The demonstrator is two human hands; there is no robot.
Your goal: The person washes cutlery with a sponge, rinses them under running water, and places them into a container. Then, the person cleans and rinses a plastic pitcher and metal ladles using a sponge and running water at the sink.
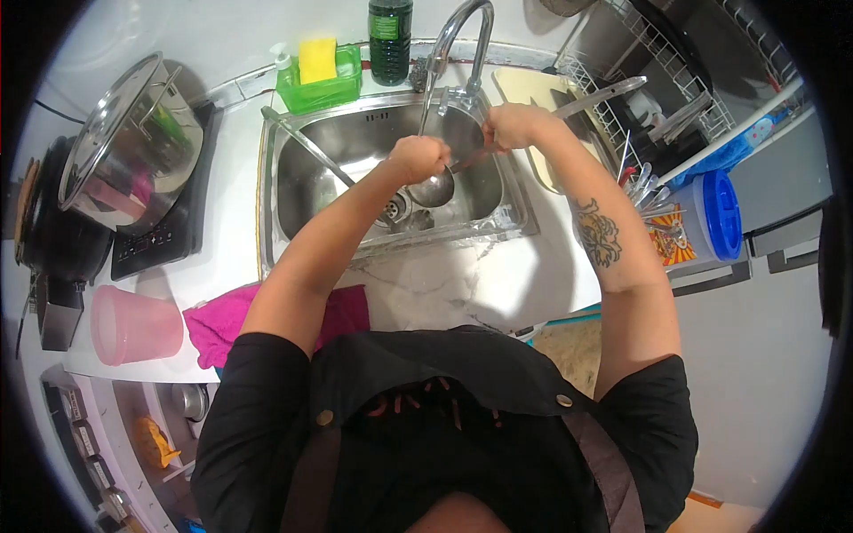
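Observation:
A long metal ladle (433, 190) is held across the sink (306, 213), its round bowl low over the basin. My right hand (515, 127) is wrapped round the handle, which sticks out past it to the upper right. At the bowl end, my left hand (420, 160) has its fingers curled against the ladle; whether anything else is inside them is hidden. Water runs from the curved faucet (484, 40) down beside my left hand. Another long-handled metal utensil (306, 145) leans over the sink's left rim, its lower end hidden by my left forearm.
Behind the sink stand a green caddy (322, 96) with a yellow sponge (317, 60) and a dark bottle (389, 44). A large pot (142, 142) is at left, above a pink tub (135, 324) and magenta cloth (213, 329). Cutting boards (524, 87) and a dish rack (657, 115) flank the right.

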